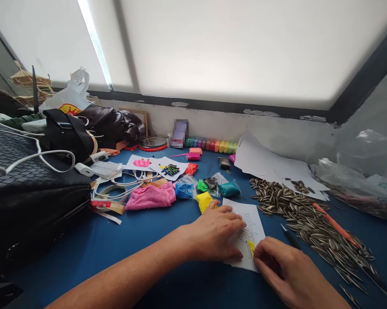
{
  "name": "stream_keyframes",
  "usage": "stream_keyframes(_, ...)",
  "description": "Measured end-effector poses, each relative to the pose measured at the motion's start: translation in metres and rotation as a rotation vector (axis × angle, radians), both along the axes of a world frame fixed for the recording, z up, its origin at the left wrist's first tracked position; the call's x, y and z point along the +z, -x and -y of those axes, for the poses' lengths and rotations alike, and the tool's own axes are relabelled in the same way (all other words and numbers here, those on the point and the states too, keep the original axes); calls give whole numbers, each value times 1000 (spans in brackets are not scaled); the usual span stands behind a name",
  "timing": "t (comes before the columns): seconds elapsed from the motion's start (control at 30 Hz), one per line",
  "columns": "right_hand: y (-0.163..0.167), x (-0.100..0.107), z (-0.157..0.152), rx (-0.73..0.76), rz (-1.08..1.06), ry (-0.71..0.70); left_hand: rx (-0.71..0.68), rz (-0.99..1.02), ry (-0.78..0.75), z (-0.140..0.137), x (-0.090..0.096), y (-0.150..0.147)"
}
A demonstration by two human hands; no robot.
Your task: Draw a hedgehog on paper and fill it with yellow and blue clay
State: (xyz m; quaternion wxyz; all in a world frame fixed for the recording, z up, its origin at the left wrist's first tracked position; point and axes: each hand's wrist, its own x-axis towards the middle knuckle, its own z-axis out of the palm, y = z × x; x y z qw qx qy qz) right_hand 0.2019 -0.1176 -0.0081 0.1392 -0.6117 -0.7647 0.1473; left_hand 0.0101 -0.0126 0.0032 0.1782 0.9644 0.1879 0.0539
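Observation:
My left hand [219, 229] lies palm down with its fingers spread over a white sheet of paper [258, 219], holding it against the table. A line drawing with a patterned body shows on the sheet, partly covered by my fingers. At the drawing's lower part is a small piece of yellow clay [251, 246]. My right hand [286, 266] is curled at the sheet's right edge, thumb and forefinger pinched at the clay's edge; the fingertips are partly hidden. Just beyond my left fingertips sits a yellow clay packet [204, 201].
Sunflower seeds [296, 214] spread on the right with a pen [290, 237] and an orange tool [337, 225]. Behind are clay packets [229, 188], a pink cloth [151, 196], finished picture cards [180, 166] and stacked paper [261, 159]. A black bag [35, 206] stands left.

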Motion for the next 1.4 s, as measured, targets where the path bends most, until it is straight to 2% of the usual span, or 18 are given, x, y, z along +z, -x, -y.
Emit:
stream_keyframes(0.03, 2, 5, 1, 38, -48, 95, 0, -6, 6, 0, 0, 0)
stream_keyframes(0.1, 3, 17, 3, 72, -128, 184, 2, -15, 17, 0, 0, 0)
stream_keyframes(0.17, 1, 25, 3, 77, -153, 192, 3, -15, 21, 0, 1, 0)
stream_keyframes(0.33, -7, 18, -6, -59, -79, -169, 1, -6, 16, 1, 2, 0)
stream_keyframes(0.4, -6, 12, -7, -47, -76, -210, 3, -9, 13, 1, 2, 0)
stream_keyframes(0.87, 3, -1, -12, 21, 73, -367, 2, 18, 4, 1, 0, 0)
stream_keyframes(1.17, 9, -4, -10, 87, 312, -480, 4, 5, 0, 1, 0, -1)
stream_keyframes(1.4, 10, -3, -9, 79, 352, -535, 3, 6, 4, 1, 3, -1)
